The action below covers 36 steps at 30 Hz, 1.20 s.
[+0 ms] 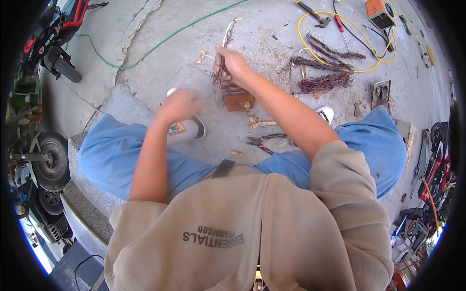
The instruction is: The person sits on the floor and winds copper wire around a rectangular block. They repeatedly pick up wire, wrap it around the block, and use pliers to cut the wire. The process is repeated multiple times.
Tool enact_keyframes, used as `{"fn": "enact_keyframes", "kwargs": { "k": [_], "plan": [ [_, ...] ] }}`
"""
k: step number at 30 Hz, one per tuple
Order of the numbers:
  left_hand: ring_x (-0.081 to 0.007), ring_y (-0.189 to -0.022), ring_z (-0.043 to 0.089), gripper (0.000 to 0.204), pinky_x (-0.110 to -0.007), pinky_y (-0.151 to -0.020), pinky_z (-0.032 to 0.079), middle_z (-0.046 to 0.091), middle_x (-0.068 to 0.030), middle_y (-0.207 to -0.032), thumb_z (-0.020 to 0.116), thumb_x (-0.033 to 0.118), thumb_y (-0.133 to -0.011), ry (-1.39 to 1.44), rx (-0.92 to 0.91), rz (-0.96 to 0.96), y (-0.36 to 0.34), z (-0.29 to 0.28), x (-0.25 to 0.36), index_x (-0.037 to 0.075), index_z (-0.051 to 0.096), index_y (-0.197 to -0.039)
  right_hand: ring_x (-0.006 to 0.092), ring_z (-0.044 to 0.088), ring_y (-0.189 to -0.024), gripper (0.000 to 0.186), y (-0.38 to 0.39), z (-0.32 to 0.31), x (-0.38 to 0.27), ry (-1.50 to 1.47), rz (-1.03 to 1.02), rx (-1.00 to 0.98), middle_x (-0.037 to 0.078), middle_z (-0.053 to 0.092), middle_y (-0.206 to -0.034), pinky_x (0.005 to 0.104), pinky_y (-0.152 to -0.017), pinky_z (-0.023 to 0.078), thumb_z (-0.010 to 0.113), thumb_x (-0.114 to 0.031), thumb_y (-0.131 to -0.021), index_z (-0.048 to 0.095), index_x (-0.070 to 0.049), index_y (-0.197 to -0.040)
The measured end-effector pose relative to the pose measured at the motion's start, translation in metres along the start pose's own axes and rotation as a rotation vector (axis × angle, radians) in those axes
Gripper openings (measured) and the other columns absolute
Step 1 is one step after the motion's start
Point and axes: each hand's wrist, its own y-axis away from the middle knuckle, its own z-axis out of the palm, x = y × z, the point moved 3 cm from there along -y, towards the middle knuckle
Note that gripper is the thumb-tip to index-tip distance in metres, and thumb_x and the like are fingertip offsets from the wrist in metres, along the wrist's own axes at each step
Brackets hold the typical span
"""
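Note:
My right hand is closed round a bundle of thin dark wire, with a whitish strip standing up above the fist. Loose strands hang beneath it, close to a reddish-brown block that has dark wire across its top. My left hand is lower and to the left, over my shoe, smeared by motion. Whether its fingers hold anything is hidden by the blur. A thin loose wire curves through the air between the two hands.
Red-and-black pliers lie between my feet. At right are dark wire bundles, a hammer, a screwdriver, a yellow hose and an orange machine. A green hose crosses at left, near a wheeled vehicle.

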Motion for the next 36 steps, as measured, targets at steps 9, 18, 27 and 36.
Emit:
{"fn": "enact_keyframes", "kwargs": {
  "k": [9,18,27,36],
  "plan": [
    [-0.0126,-0.08,0.053,0.027,-0.028,-0.07,0.044,0.058,-0.004,-0.089,0.057,0.027,-0.091,0.762,0.29,0.18,-0.076,0.055,-0.034,0.003,0.059,-0.104,0.0161,0.049,-0.04,0.053,0.001,0.009,0.01,0.15,-0.058,0.049,0.01,0.058,-0.057,0.0285,-0.037,0.038,0.038,-0.039,-0.1,0.057,-0.003,-0.067],
    [-0.0152,-0.056,0.051,0.055,-0.029,-0.05,0.04,0.056,-0.0043,-0.065,0.042,0.048,-0.098,0.636,0.367,-0.216,-0.097,0.108,-0.141,0.0,0.058,-0.076,0.0243,0.065,-0.061,0.048,0.02,0.046,0.088,0.539,-0.157,0.227,0.014,0.065,-0.067,0.0365,-0.062,0.05,0.045,-0.038,-0.097,0.064,0.002,-0.078],
    [-0.029,-0.077,0.063,0.057,-0.036,-0.071,0.05,0.063,-0.0086,-0.082,0.039,0.048,-0.099,0.252,0.511,0.262,-0.115,0.128,-0.146,0.0,0.039,-0.131,0.0362,0.062,-0.068,0.05,0.006,0.047,0.102,0.635,-0.285,0.273,0.023,0.064,-0.071,0.0429,-0.068,0.048,0.045,-0.034,-0.097,0.063,0.007,-0.075],
    [-0.0347,-0.081,0.064,0.024,-0.042,-0.07,0.051,0.066,-0.0189,-0.084,0.052,0.024,-0.086,-0.098,0.297,-0.083,-0.079,0.02,-0.082,0.003,0.063,-0.086,0.0274,0.058,-0.06,0.049,0.03,0.079,0.032,0.527,-0.484,0.28,0.021,0.058,-0.062,0.0387,-0.062,0.045,0.046,-0.034,-0.097,0.057,0.004,-0.068]
  ]
}}
